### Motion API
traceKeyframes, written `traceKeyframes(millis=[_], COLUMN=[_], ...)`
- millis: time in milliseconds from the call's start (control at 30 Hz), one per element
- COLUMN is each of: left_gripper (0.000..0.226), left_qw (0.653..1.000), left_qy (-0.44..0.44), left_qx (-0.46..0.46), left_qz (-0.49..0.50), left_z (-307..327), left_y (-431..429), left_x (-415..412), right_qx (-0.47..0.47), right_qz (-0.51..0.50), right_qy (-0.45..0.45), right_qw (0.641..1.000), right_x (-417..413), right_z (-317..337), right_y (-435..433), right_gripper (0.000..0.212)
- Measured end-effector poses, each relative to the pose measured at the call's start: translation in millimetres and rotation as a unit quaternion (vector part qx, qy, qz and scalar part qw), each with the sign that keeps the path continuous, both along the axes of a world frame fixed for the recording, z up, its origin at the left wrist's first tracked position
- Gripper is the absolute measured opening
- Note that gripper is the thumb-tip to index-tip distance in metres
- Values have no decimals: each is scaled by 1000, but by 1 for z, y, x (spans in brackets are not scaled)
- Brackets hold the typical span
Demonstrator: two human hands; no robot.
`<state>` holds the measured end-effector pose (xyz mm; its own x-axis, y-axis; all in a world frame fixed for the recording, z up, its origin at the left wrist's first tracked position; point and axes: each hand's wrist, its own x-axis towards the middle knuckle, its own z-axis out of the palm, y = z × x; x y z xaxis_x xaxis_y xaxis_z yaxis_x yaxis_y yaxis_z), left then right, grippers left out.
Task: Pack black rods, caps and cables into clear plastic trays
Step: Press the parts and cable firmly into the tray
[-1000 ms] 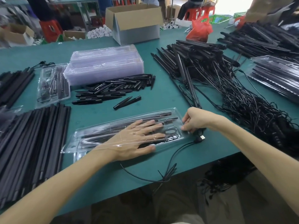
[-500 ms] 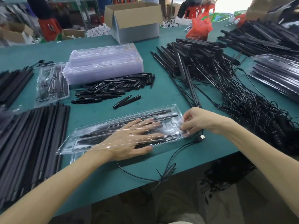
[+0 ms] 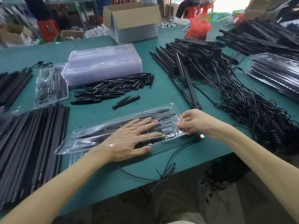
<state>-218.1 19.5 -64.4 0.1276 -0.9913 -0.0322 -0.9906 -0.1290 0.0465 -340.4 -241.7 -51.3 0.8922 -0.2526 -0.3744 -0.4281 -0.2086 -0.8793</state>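
Moved: the lid (image 3: 97,135) is shifted slightly leftward; both hands are kept almost in place.
Left hand (image 3: 127,139): laid flat under the lid, fingers straight, nothing gripped, the rods (image 3: 158,111) pressed into the tray (image 3: 77,156).
Right hand (image 3: 197,122): fingers curled, the lid's end pinched.
Cable (image 3: 178,149): left on the table just below the pinch, outside the tray.
Meaning: the tray is judged nearly ready for closing once the flat hand is withdrawn.

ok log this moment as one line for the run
left hand: flat in tray, under clear lid | right hand: pinches tray's right end | cable: loose, outside tray
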Motion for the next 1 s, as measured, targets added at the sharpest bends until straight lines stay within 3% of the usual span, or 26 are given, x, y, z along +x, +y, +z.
traceKeyframes(millis=[200, 367, 633, 1000], left_gripper=[65, 52, 53, 53], left_qw=[997, 999, 997, 999], left_qy=[-50, -24, 3, -12], left_qx=[41, 13, -16, -8], left_qz=[46, 32, 71, 41], left_z=[-5, -14, -27, -15], left_y=[3, 8, 12, 15], left_x=[6, 2, -7, 16], right_qx=[23, 24, 4, 79], right_qz=[-27, -52, -59, -60], right_qy=[-8, -9, -16, -1], right_qw=[999, 998, 998, 995], right_x=[2, 5, 7, 5], right_z=[-6, -7, -9, -5], right_y=[0, 3, 9, 8], right_gripper=[27, 23, 19, 35])
